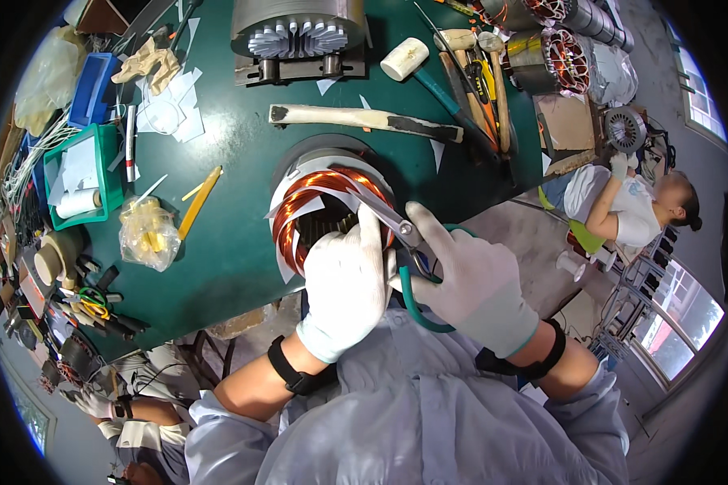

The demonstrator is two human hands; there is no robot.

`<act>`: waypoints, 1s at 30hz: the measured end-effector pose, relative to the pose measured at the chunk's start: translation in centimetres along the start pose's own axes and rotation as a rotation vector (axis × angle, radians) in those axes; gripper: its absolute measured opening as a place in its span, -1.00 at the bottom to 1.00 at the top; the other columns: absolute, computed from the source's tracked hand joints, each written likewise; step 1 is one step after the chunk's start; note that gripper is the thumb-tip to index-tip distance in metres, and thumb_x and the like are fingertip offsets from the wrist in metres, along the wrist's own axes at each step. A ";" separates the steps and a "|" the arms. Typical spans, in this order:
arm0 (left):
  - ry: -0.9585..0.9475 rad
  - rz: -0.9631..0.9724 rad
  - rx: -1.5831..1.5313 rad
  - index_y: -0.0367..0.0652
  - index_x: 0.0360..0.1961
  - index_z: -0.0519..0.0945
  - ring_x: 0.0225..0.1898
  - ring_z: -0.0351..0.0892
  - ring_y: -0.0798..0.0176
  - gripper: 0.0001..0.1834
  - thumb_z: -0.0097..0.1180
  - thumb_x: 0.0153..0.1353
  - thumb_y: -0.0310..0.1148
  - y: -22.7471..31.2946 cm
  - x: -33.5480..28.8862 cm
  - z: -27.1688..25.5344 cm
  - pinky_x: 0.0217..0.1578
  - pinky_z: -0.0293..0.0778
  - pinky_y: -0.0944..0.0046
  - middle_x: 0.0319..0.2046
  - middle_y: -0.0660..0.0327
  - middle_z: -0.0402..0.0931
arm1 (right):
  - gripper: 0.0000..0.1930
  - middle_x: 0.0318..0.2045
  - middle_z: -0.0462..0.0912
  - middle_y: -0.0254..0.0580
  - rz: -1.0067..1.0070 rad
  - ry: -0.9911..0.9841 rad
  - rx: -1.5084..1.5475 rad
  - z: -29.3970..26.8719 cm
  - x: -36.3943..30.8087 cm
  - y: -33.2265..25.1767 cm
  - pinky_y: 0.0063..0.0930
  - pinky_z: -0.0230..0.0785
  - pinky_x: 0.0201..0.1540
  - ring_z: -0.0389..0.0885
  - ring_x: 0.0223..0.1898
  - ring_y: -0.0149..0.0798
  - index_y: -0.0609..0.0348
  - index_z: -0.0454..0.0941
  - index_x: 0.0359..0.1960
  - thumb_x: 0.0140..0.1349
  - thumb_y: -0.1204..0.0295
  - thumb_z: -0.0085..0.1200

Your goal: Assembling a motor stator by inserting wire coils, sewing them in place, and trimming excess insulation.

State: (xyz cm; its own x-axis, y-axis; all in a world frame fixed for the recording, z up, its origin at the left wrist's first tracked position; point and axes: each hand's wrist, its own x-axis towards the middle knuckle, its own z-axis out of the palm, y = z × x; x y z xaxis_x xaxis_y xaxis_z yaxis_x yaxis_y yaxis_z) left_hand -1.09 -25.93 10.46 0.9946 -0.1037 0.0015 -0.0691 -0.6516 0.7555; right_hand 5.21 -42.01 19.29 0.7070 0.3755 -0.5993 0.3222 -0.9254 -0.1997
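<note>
A motor stator with a ring of copper windings stands on the green table in front of me. White insulating paper pieces stick out around the coils. In my right hand are green-handled scissors, their metal blades reaching over the right side of the winding. My left hand is at the stator's near rim, index finger beside the blades. Its other fingers are curled, and what they grip is hidden.
Beyond the stator lie a white-and-black stick, a white-headed mallet and another stator. A green bin, plastic bag and yellow strip are leftward. A co-worker sits right; another person's gloved hand shows lower left.
</note>
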 end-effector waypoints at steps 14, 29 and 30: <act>-0.182 0.065 0.050 -0.51 0.28 0.39 -0.62 0.58 0.07 -0.26 0.22 0.11 -0.28 -1.9 0.3 -1.4 -0.54 0.48 0.11 -0.56 0.07 0.54 | -0.36 -0.46 0.64 0.02 0.007 -0.247 0.180 -5.7 4.1 -0.3 -0.16 0.47 -0.30 0.68 -0.38 0.03 0.04 0.52 0.26 0.21 0.02 0.31; 0.122 0.022 0.096 -0.63 0.30 0.31 -0.10 0.54 -0.10 -0.19 0.33 0.09 -0.39 0.7 0.6 0.5 0.09 0.43 -0.05 -0.05 -0.20 0.53 | -0.19 -0.37 0.69 -0.07 0.018 -0.009 0.142 -1.8 0.1 1.1 -0.14 0.57 -0.27 0.73 -0.35 0.07 -0.14 0.39 0.41 0.15 -0.12 0.30; 0.126 0.047 0.120 -0.64 0.29 0.32 -0.14 0.55 -0.07 -0.23 0.30 0.11 -0.41 0.4 0.5 1.0 0.02 0.46 -0.02 -0.05 -0.20 0.54 | -0.16 -0.42 0.65 -0.08 0.001 0.006 0.102 -1.4 0.0 0.9 -0.11 0.54 -0.33 0.71 -0.40 0.07 -0.15 0.36 0.43 0.13 -0.14 0.29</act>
State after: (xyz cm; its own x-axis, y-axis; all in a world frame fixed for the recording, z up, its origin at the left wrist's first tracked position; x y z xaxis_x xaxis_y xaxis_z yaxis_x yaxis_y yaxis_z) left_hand -0.72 -27.00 10.09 0.9913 -0.0459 0.1230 -0.1170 -0.7339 0.6691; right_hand 6.37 -42.80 20.23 0.7113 0.3742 -0.5951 0.2559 -0.9263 -0.2766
